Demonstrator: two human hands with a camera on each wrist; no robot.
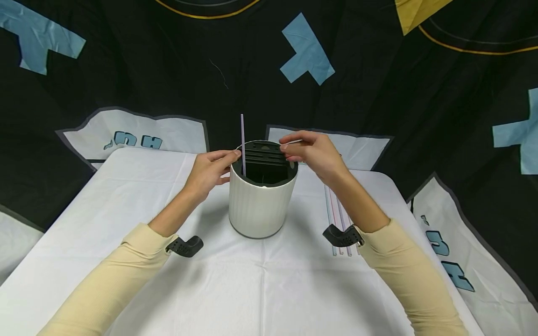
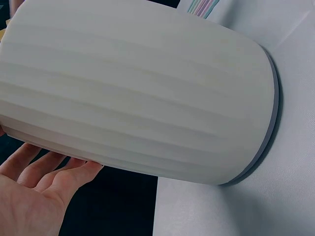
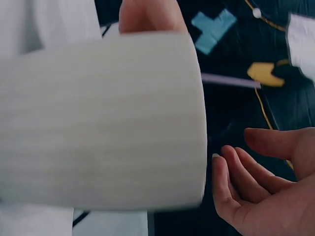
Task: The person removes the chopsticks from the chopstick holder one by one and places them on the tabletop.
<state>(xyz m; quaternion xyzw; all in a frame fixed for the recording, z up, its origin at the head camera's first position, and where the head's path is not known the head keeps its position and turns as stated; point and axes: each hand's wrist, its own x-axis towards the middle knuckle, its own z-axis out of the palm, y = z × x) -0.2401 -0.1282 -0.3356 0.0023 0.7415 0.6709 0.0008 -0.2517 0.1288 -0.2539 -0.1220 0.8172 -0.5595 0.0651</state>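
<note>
In the head view, a white ribbed cylindrical container (image 1: pixel 261 210) with a black slotted insert (image 1: pixel 265 150) stands upright on the table. A thin lilac straw-like stick (image 1: pixel 243 140) rises from its left side. My left hand (image 1: pixel 208 170) rests against the container's left side, fingertips at the rim beside the stick. The left wrist view shows its fingers (image 2: pixel 51 172) loosely bent along the wall. Over the right of the rim, my right hand (image 1: pixel 313 151) hovers with relaxed fingers. Nothing shows between its fingertips and thumb in the right wrist view, where the container (image 3: pixel 103 123) hides most of the left hand.
Several thin pastel sticks (image 1: pixel 339 219) lie side by side on the white-covered table (image 1: pixel 218 289), right of the container and partly under my right forearm. Behind the table hangs a black cloth (image 1: pixel 168 70) with light-blue patches. Each wrist wears a black camera mount (image 1: pixel 185 246).
</note>
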